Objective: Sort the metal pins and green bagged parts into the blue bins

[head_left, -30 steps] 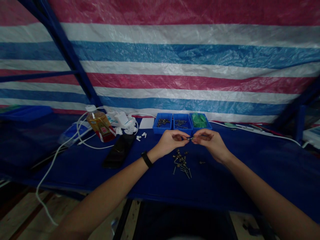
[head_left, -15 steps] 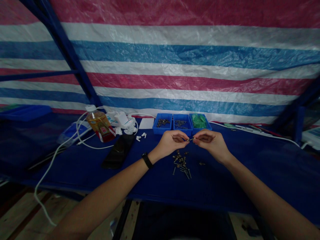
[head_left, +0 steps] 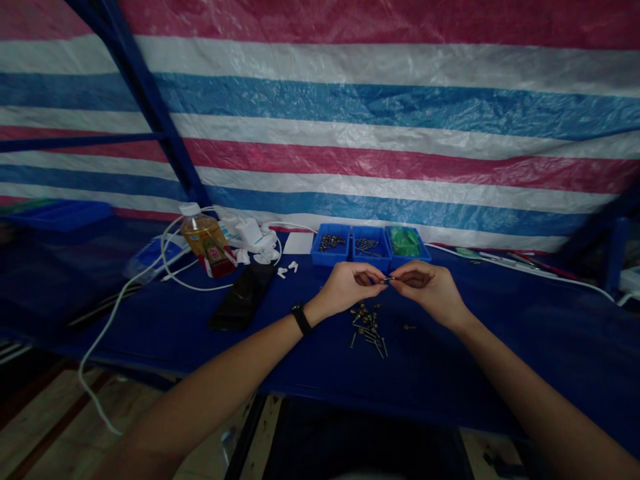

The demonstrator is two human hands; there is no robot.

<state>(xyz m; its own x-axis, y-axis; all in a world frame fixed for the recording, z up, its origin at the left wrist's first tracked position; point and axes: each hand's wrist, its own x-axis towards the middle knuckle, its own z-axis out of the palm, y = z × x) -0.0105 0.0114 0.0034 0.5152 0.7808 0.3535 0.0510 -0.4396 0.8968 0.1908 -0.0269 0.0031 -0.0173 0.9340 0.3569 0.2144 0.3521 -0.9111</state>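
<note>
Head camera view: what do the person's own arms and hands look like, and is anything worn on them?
Both forearms are bare, with no sleeves, and the left hand and right hand wear no gloves. The only thing visible is a black band on the left wrist, possibly a watch or fitness band. The right wrist shows nothing worn.

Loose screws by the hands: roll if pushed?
Likely yes: the slim round shanks of the loose screws should roll, curving around their wider heads. Lying crossed in a heap, one may drag others. They look stiff, not fragile.
</note>
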